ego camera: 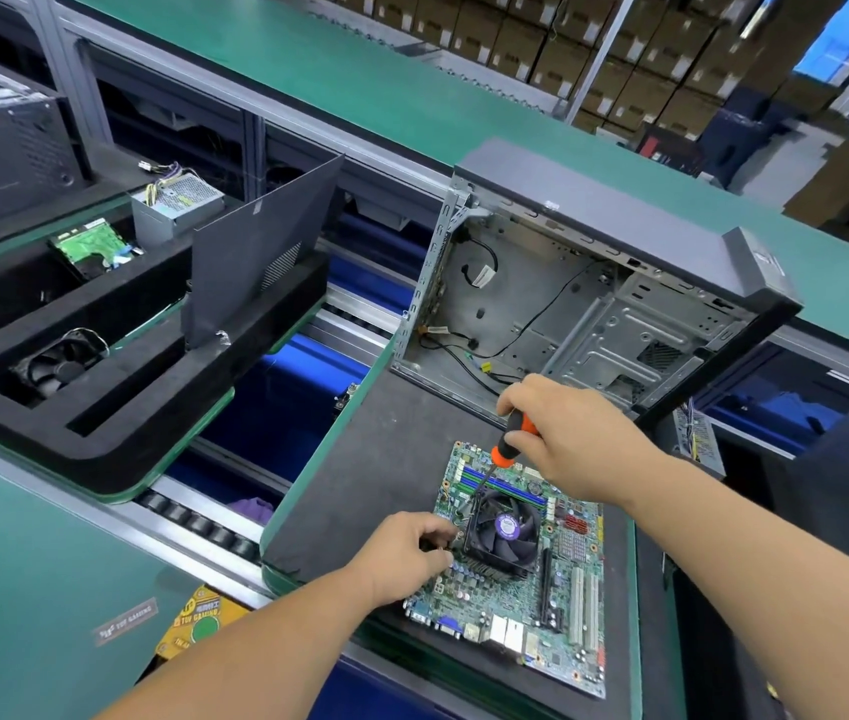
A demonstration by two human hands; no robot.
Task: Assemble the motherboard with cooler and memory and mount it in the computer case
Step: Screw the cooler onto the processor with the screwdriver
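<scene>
A green motherboard (562,610) lies flat on a black foam pallet (375,491). A black cooler fan (508,530) with a purple hub sits on it, beside blue memory slots (521,492). My right hand (567,439) grips an orange-and-black screwdriver (508,444) whose shaft slants down to the cooler's far left corner. My left hand (406,553) pinches at the cooler's near left corner, fingers closed on something too small to make out. Behind the board stands the open computer case (593,283), its bare metal interior and loose black cables facing me.
To the left, another black foam pallet (100,407) carries a case side panel (256,257), a spare fan (61,363), a hard drive (92,246) and a power supply (175,207). A roller conveyor (204,522) runs between the pallets. Cardboard boxes are stacked at the back.
</scene>
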